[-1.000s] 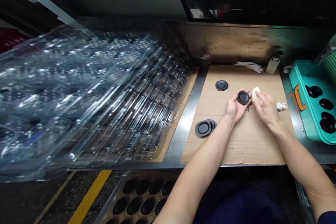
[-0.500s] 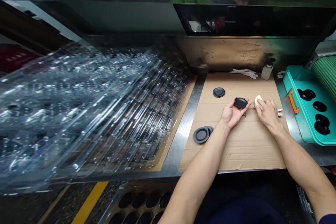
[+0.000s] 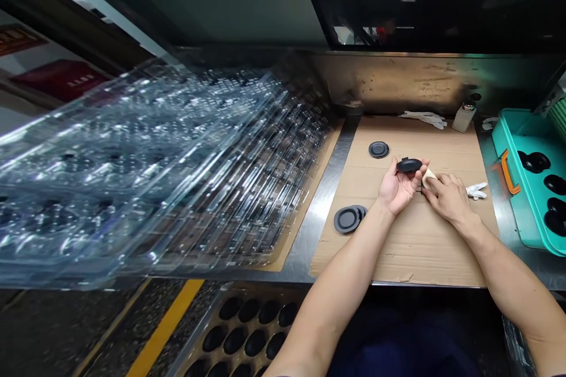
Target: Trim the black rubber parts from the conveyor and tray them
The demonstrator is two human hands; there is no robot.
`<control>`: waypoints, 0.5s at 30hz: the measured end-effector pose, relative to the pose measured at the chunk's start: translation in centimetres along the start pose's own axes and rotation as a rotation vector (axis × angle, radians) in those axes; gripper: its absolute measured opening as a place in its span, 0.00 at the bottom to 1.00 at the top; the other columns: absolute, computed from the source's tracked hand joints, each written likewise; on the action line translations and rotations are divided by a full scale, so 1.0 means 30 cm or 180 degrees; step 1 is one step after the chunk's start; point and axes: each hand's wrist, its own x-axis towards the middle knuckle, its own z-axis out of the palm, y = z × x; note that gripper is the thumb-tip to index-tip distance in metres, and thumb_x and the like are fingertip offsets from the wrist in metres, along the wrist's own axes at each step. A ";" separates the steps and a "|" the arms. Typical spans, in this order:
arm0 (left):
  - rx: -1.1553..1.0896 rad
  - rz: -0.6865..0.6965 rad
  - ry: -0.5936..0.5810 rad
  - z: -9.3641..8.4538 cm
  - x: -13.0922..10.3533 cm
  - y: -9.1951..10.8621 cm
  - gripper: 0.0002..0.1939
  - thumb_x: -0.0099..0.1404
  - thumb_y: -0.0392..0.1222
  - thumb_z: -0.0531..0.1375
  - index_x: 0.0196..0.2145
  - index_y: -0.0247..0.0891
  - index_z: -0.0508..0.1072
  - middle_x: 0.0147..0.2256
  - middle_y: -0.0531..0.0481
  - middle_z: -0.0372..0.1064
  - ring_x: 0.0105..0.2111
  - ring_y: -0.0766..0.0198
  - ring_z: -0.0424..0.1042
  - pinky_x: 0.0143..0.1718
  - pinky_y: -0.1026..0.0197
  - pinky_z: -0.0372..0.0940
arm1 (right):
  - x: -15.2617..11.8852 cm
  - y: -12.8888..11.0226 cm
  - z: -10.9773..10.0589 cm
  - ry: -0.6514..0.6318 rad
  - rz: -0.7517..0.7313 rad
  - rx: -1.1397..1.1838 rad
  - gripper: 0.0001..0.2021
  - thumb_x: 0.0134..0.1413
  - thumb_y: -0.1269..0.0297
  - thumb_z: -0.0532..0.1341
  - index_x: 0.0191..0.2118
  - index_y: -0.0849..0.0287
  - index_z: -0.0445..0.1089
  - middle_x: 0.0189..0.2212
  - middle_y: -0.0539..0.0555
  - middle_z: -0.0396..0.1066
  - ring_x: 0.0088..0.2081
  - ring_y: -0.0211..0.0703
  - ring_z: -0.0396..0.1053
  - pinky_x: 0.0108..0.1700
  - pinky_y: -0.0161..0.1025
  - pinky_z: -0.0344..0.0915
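Left of the cardboard sheet (image 3: 424, 247), a bulky pile of clear plastic trays (image 3: 177, 171) crowds the counter (image 3: 316, 218), a bare metal strip parting the two. Lower than the sheet and to its left, a yellow stripe (image 3: 165, 327) marks the floor, then a tray of black rounds (image 3: 225, 323) sits partly behind the left forearm. On the sheet's left side, overlapping dark discs (image 3: 347, 220) lie close to that forearm; a smaller dark disc (image 3: 379, 149) lies farther back. Above the sheet's middle, the left hand (image 3: 395, 188), palm up, grips a tilted black round part (image 3: 409, 165) by its edges. Along the sheet's far edge lies a white glove (image 3: 424, 118). Right of the sheet's middle, the right hand (image 3: 451, 197) pinches a pale pad (image 3: 428, 178), partly covering it. At the sheet's far right corner stands a bottle (image 3: 464, 116); a white bundle (image 3: 476, 191) lies by its right edge. Beyond that edge, a teal bin (image 3: 526, 212) holds glossy black pieces (image 3: 555, 184).
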 end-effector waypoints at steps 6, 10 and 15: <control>0.1445 0.1886 0.0053 0.011 -0.046 -0.072 0.26 0.56 0.30 0.74 0.53 0.40 0.78 0.60 0.44 0.74 0.68 0.52 0.67 0.68 0.57 0.64 | 0.003 -0.003 -0.011 -0.0102 0.0020 0.0199 0.18 0.72 0.53 0.58 0.56 0.54 0.77 0.53 0.61 0.75 0.52 0.57 0.66 0.53 0.49 0.61; 0.1719 0.2095 0.0097 0.023 -0.092 -0.105 0.26 0.64 0.39 0.71 0.59 0.44 0.75 0.64 0.45 0.70 0.73 0.49 0.57 0.70 0.50 0.61 | 0.012 0.005 -0.011 -0.0178 0.0029 0.0288 0.16 0.71 0.57 0.56 0.52 0.58 0.78 0.52 0.62 0.75 0.51 0.59 0.65 0.53 0.51 0.62; 0.1866 0.2038 0.0160 -0.001 -0.087 -0.108 0.32 0.70 0.51 0.67 0.67 0.43 0.66 0.66 0.41 0.67 0.73 0.45 0.57 0.68 0.45 0.63 | 0.017 0.010 -0.001 -0.0076 0.0020 0.0383 0.15 0.68 0.59 0.57 0.49 0.59 0.78 0.49 0.62 0.75 0.50 0.59 0.64 0.52 0.51 0.63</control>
